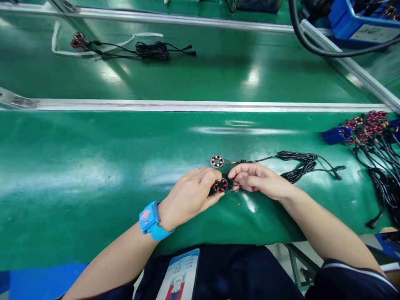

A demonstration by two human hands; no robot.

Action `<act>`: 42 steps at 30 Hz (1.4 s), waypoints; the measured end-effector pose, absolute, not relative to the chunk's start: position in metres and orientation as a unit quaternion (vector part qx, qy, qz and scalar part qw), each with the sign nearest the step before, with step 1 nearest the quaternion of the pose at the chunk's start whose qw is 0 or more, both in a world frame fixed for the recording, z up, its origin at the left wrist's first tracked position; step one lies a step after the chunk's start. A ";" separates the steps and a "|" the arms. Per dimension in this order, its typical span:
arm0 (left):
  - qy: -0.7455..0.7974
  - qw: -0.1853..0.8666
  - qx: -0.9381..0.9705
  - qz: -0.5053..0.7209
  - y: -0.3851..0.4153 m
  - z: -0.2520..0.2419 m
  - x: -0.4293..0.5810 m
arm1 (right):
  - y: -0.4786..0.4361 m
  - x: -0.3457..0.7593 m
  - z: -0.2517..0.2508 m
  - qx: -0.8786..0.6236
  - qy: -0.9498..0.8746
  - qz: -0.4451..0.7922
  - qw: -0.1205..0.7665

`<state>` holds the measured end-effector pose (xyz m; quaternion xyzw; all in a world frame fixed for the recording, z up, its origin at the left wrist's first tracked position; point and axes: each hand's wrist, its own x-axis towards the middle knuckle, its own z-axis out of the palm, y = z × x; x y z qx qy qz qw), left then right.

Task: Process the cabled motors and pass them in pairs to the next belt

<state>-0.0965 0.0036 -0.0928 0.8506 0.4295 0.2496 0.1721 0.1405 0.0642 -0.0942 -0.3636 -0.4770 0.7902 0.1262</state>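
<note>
the left hand (190, 191), with a bright blue wrist strap (150, 219), is clamped on a small ring-shaped coil with dark red windings (220, 190), held low over the glossy green tabletop (78, 216). the right hand (261, 181) has its fingertips together on thin wires (235, 186) just right of that coil. just beyond lies a ring-shaped coil with copper-coloured windings (220, 161), joined to a bundled black cable (298, 156).
</note>
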 end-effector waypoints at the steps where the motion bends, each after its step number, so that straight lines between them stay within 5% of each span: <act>1: 0.433 0.167 0.854 0.233 0.003 -0.093 -0.097 | 0.063 0.142 -0.095 -0.354 -0.500 0.780 0.127; 7: 0.441 0.219 0.858 0.146 0.007 -0.093 -0.103 | 0.061 0.157 -0.087 -0.304 -0.639 0.700 0.093; 14: 0.499 0.199 0.795 0.280 0.028 -0.107 -0.107 | 0.071 0.158 -0.075 -0.381 -0.786 0.436 0.218; 21: 0.527 0.222 0.771 0.279 0.043 -0.125 -0.094 | 0.092 0.130 -0.096 -0.345 -0.881 0.299 0.127; 28: 0.510 0.148 0.787 0.314 0.030 -0.121 -0.095 | 0.093 0.127 -0.099 -0.383 -0.806 0.425 0.151; 35: 0.457 0.157 0.808 0.337 0.029 -0.113 -0.094 | 0.092 0.124 -0.094 -0.400 -0.580 0.692 0.159; 42: 0.449 0.221 0.823 0.269 0.032 -0.109 -0.101 | 0.090 0.125 -0.096 -0.404 -0.627 0.643 0.174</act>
